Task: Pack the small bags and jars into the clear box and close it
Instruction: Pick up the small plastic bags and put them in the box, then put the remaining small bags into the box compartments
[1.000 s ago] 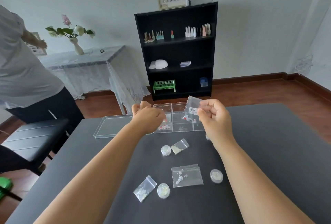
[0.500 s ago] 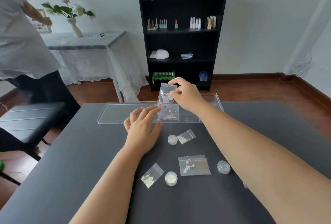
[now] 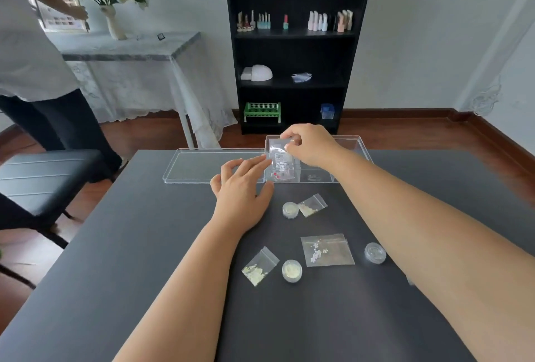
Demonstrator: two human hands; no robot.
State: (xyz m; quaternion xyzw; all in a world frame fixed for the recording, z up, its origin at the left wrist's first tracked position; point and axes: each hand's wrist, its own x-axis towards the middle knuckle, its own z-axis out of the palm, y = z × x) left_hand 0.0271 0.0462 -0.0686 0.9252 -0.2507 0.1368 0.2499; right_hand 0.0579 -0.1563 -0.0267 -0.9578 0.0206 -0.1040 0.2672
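Observation:
The clear box point(image 3: 362, 146) stands open at the far edge of the dark table, its flat lid point(image 3: 208, 166) lying open to the left. My right hand point(image 3: 309, 146) pinches the top of a small clear bag point(image 3: 282, 157) that stands upright in the box's left compartment. My left hand point(image 3: 241, 190) rests on the table beside the box, fingers spread, fingertips near the bag. On the table lie three bags: one point(image 3: 312, 205), a larger one point(image 3: 327, 250), and one point(image 3: 259, 266). Three round jars sit among them: point(image 3: 290, 210), point(image 3: 291, 270), point(image 3: 375, 252).
A person in a white shirt point(image 3: 26, 43) stands at the far left by a cloth-covered side table point(image 3: 124, 49) with a flower vase. A black bench point(image 3: 43, 176) sits left of my table. A black shelf point(image 3: 295, 51) stands against the back wall.
My right hand carried the bag from mid-air down into the box's left compartment. My left hand dropped to the table beside the box. The view tilted and moved closer.

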